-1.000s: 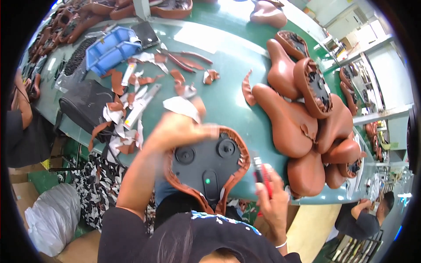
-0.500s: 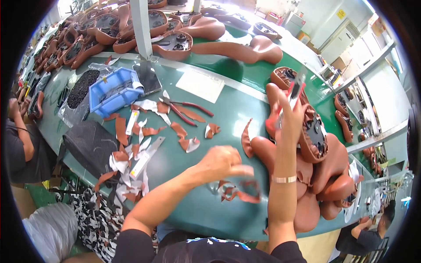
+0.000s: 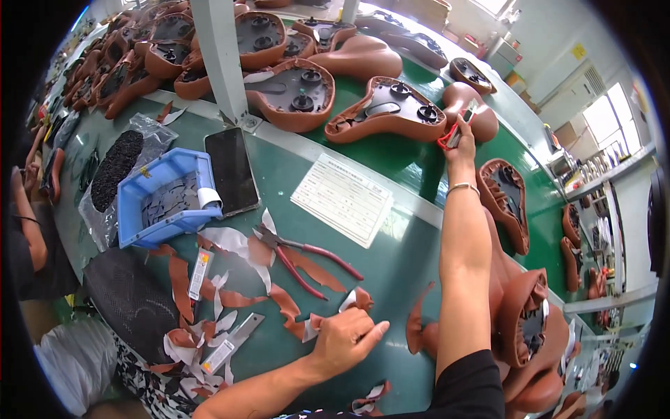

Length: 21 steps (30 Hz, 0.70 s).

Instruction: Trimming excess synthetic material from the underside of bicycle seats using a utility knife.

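My right hand (image 3: 460, 133) is stretched far across the counter (image 3: 391, 272), closed around a small red-handled tool (image 3: 452, 135) that touches the near edge of a brown saddle (image 3: 469, 105) lying top up. My left hand (image 3: 347, 337) rests near me on the counter, fingers loosely curled over a scrap (image 3: 352, 300) of brown leather, gripping nothing firmly. Red-handled pliers (image 3: 307, 255) lie just beyond it among more trimmings. With my arm at full reach, I judge the tool could slip and scar the saddle cover, or my forearm could knock the stacked saddles (image 3: 530, 328) at my right. Further left sit a blue bin (image 3: 167, 199), a dark phone (image 3: 232, 170) and a white sheet (image 3: 343, 199). The counter is green, crowded with upturned saddles at the back; the room is a bright workshop with windows at right.
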Tool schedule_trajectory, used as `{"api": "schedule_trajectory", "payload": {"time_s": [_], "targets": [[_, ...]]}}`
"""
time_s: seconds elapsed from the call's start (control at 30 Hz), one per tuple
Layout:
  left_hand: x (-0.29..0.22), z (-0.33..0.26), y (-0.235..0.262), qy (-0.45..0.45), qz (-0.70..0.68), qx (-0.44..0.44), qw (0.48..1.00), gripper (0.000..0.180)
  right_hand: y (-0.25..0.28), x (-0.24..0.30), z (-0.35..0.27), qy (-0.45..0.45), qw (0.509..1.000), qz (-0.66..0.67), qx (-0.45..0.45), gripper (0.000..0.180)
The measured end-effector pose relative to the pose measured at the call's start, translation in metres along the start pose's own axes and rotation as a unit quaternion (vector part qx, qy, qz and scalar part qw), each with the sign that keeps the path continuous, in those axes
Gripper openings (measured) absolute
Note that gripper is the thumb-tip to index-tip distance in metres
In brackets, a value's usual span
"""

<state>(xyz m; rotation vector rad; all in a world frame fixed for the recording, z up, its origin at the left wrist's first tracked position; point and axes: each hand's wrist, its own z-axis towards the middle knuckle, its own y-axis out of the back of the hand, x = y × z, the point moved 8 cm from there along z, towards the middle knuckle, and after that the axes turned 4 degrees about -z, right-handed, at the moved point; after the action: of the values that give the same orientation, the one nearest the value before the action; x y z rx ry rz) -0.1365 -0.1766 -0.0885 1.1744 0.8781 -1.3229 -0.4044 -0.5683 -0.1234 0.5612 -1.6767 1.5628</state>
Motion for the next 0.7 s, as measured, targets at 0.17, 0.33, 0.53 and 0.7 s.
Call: {"api": "schedule_trajectory", "payload": {"time_s": [0.17,0.33,0.53,0.7], "targets": [[-0.004,0.005,-0.006,-0.017,-0.007,0.005,1.000,0.030,-0.015,0.069,-0.005,0.032,0.996,-0.075,-0.020,0.018],[0.000,0.005,-0.004,-0.037,0.000,-0.012,0.999,0.029,-0.088,0.139,-0.104,-0.031,0.989,-0.141,-0.022,0.022],[-0.070,-0.020,0.023,-0.301,0.140,-0.208,0.920,0.037,-0.144,0.158,-0.378,-0.143,0.949,-0.263,0.097,0.035],[-0.131,-0.047,0.000,-0.352,0.219,-0.115,0.902,0.047,-0.125,0.159,-0.537,-0.242,0.905,-0.334,0.103,0.052]]}}
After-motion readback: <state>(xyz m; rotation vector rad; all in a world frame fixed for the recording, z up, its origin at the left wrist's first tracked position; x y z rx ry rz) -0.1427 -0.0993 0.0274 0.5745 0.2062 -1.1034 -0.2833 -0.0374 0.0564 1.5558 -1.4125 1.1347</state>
